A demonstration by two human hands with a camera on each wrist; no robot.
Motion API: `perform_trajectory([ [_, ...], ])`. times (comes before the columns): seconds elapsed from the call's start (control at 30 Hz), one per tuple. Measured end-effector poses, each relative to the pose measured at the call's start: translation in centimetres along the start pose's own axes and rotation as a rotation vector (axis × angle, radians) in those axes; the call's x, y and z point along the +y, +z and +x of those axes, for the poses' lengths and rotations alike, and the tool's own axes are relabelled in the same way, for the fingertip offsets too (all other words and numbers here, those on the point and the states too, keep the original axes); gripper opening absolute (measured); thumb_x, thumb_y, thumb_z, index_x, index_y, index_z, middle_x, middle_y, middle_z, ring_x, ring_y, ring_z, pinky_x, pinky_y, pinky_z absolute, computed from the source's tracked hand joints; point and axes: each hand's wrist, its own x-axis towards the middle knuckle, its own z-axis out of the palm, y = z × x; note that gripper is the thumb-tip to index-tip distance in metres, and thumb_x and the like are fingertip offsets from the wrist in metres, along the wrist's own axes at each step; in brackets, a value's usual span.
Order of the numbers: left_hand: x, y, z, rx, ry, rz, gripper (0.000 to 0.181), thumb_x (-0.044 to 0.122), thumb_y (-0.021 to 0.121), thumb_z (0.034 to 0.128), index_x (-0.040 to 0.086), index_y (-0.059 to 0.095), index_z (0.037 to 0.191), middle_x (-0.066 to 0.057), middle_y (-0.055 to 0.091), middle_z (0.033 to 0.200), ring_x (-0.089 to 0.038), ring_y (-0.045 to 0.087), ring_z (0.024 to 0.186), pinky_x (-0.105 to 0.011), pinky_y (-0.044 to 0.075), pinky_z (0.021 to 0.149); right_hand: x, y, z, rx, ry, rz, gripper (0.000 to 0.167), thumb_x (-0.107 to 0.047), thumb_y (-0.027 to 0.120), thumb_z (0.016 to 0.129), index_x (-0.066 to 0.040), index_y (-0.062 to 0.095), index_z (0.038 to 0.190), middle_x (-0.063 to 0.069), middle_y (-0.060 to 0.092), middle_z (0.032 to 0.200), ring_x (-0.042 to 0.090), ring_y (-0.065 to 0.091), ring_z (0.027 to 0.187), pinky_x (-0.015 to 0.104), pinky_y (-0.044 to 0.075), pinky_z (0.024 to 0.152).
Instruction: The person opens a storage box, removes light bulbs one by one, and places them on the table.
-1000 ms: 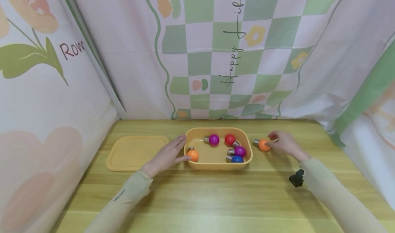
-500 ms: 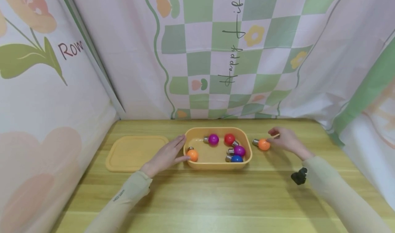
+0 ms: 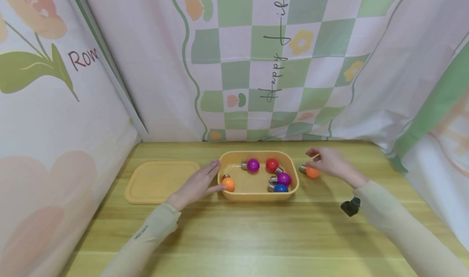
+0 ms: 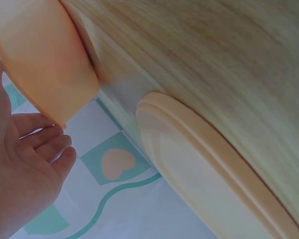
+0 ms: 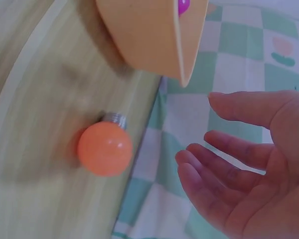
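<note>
A yellow-orange plastic box [image 3: 249, 196] sits on the wooden table. Inside it lie several small coloured light bulbs: an orange one [image 3: 228, 183] at the left, a red one [image 3: 272, 165], two purple ones, one of them at the back [image 3: 253, 165], and a blue one [image 3: 281, 188]. My left hand [image 3: 194, 185] touches the box's left end, fingers extended along the rim and thumb near the orange bulb. Just right of the box, another orange bulb [image 5: 105, 149] lies on the table. My right hand [image 3: 331, 163] hovers over this bulb, apart from it, with nothing between its loosely bent fingers.
The flat yellow-orange lid [image 3: 161, 182] lies left of the box, partly beneath the left hand's reach. A patterned curtain [image 3: 271, 73] hangs behind the table's back edge. More printed cloth [image 3: 73, 118] closes off the left side.
My right hand's fingertips were at the right side of the loose orange bulb; they lifted off rightward, then came left over it. The left hand and the box hold their places.
</note>
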Motion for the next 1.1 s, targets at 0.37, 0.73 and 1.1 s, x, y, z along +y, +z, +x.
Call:
perform_trajectory([
  [0.37, -0.2, 0.2, -0.1, -0.009, -0.019, -0.025, 0.082, 0.050, 0.059, 0.0954, -0.007, 0.034, 0.149, -0.026, 0.032, 0.158, -0.039, 0.034, 0.147, -0.051, 0.034, 0.121, -2.9, 0.3, 0.4, -0.038, -0.083, 0.037, 0.040, -0.018, 0.071, 0.089, 0.010, 0.062, 0.117, 0.031, 0.067, 0.115, 0.039, 0.070, 0.097, 0.049, 0.061, 0.085],
  [0.73, -0.1, 0.1, -0.2, -0.016, -0.026, -0.033, 0.083, 0.049, 0.059, 0.0951, -0.006, 0.032, 0.151, -0.025, 0.029, 0.160, -0.038, 0.032, 0.149, -0.051, 0.033, 0.122, -4.2, 1.6, 1.7, -0.105, -0.223, 0.043, 0.035, -0.012, 0.075, 0.086, 0.009, 0.064, 0.112, 0.028, 0.069, 0.110, 0.037, 0.070, 0.095, 0.047, 0.062, 0.084],
  [1.1, -0.2, 0.3, -0.1, -0.020, -0.031, -0.025, 0.083, 0.050, 0.058, 0.0959, -0.006, 0.031, 0.151, -0.024, 0.029, 0.160, -0.037, 0.033, 0.148, -0.051, 0.032, 0.122, -5.8, 3.6, 3.5, -0.146, -0.291, -0.109, 0.025, -0.004, 0.077, 0.077, 0.002, 0.067, 0.099, 0.014, 0.071, 0.089, 0.023, 0.064, 0.078, 0.034, 0.056, 0.069],
])
